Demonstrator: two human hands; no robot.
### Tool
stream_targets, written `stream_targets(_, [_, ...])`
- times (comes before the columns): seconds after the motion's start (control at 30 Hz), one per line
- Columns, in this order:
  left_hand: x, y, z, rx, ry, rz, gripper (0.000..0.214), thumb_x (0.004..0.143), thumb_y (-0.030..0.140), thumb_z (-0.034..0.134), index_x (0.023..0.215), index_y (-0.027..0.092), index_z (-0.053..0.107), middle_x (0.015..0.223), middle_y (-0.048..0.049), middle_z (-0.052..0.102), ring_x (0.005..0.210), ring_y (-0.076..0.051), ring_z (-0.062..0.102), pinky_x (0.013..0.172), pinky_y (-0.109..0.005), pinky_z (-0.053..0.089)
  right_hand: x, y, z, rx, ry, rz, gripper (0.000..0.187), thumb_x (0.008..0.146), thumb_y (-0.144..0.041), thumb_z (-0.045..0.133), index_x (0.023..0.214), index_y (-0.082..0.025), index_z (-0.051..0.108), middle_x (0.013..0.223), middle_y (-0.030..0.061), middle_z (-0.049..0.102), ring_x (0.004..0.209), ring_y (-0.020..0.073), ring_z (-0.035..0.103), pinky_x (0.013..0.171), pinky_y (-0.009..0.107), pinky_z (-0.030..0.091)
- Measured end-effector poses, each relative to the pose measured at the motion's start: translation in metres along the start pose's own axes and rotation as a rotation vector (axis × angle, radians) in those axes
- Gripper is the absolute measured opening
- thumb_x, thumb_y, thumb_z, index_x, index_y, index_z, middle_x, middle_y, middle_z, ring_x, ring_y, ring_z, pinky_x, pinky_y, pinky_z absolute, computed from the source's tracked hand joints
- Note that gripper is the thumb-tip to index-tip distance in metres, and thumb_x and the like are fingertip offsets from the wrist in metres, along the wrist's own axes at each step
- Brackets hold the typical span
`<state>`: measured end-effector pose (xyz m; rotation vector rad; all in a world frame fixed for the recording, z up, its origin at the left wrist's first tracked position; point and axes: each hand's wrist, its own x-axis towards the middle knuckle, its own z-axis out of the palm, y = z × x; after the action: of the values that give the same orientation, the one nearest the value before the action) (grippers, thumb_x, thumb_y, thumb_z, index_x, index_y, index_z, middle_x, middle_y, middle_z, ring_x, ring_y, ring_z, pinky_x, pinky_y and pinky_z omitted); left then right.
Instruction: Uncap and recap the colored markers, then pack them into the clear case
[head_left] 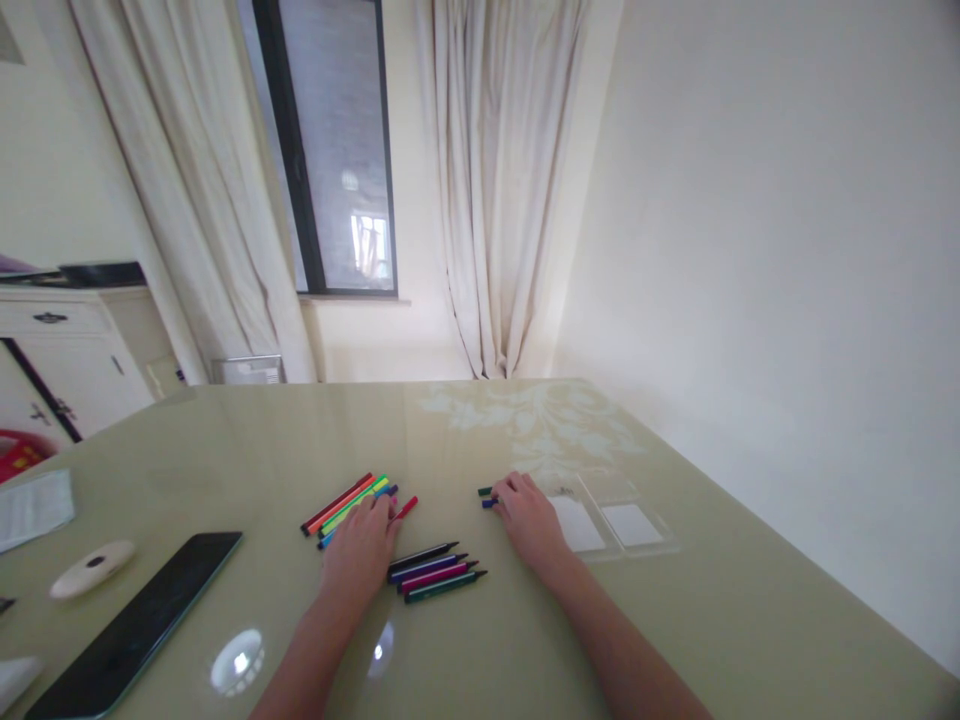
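My left hand [361,545] is closed with its fingers bent over the right side of a row of coloured markers [339,505]. A red marker [407,507] sticks out between its thumb and fingers; the rest of it is hidden. Below that hand lie several uncapped markers [439,574], dark and magenta, with their tips to the right. My right hand [527,515] is closed, fingers curled down at the table. A dark green cap [485,491] and a blue cap [489,503] show at its fingertips, partly covered.
A clear plastic case [637,548] with white paper lies right of my right hand. On the left are a black tablet [142,625], a white oval object [94,570] and a pale sheet [36,508]. A wall [787,300] borders the table's right edge.
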<state>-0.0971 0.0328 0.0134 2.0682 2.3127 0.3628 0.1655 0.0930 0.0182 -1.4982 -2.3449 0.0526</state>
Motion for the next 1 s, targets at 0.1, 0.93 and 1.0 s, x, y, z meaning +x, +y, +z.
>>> stream_targets(0.1, [0.000, 0.001, 0.001, 0.002, 0.007, -0.013, 0.021, 0.101, 0.022, 0.047, 0.114, 0.018, 0.062, 0.117, -0.0120, 0.069, 0.109, -0.024, 0.065, 0.096, -0.034, 0.047, 0.004, -0.003, 0.004, -0.020, 0.008, 0.011, 0.013, 0.095, -0.018, 0.060, 0.101, -0.025, 0.069, 0.110, 0.0073, 0.066, 0.109, 0.0246, 0.058, 0.087, 0.032, 0.050])
stream_targets(0.93, [-0.001, 0.008, 0.001, -0.085, -0.002, 0.059, 0.016, 0.100, 0.025, 0.045, 0.096, 0.021, 0.060, 0.105, -0.0087, 0.067, 0.104, -0.025, 0.063, 0.092, -0.035, 0.046, 0.012, 0.018, -0.002, 0.027, 0.004, 0.040, 0.026, 0.092, -0.008, 0.053, 0.102, -0.021, 0.074, 0.107, 0.0094, 0.072, 0.106, 0.0263, 0.062, 0.094, 0.034, 0.047])
stream_targets(1.0, [-0.001, 0.011, -0.001, -0.113, -0.011, 0.083, 0.016, 0.100, 0.024, 0.044, 0.096, 0.021, 0.060, 0.105, -0.0082, 0.066, 0.104, -0.024, 0.062, 0.093, -0.035, 0.046, 0.010, 0.017, -0.005, 0.048, 0.025, 0.048, 0.025, 0.091, -0.009, 0.056, 0.104, -0.020, 0.074, 0.109, 0.0098, 0.071, 0.108, 0.0274, 0.062, 0.095, 0.035, 0.047])
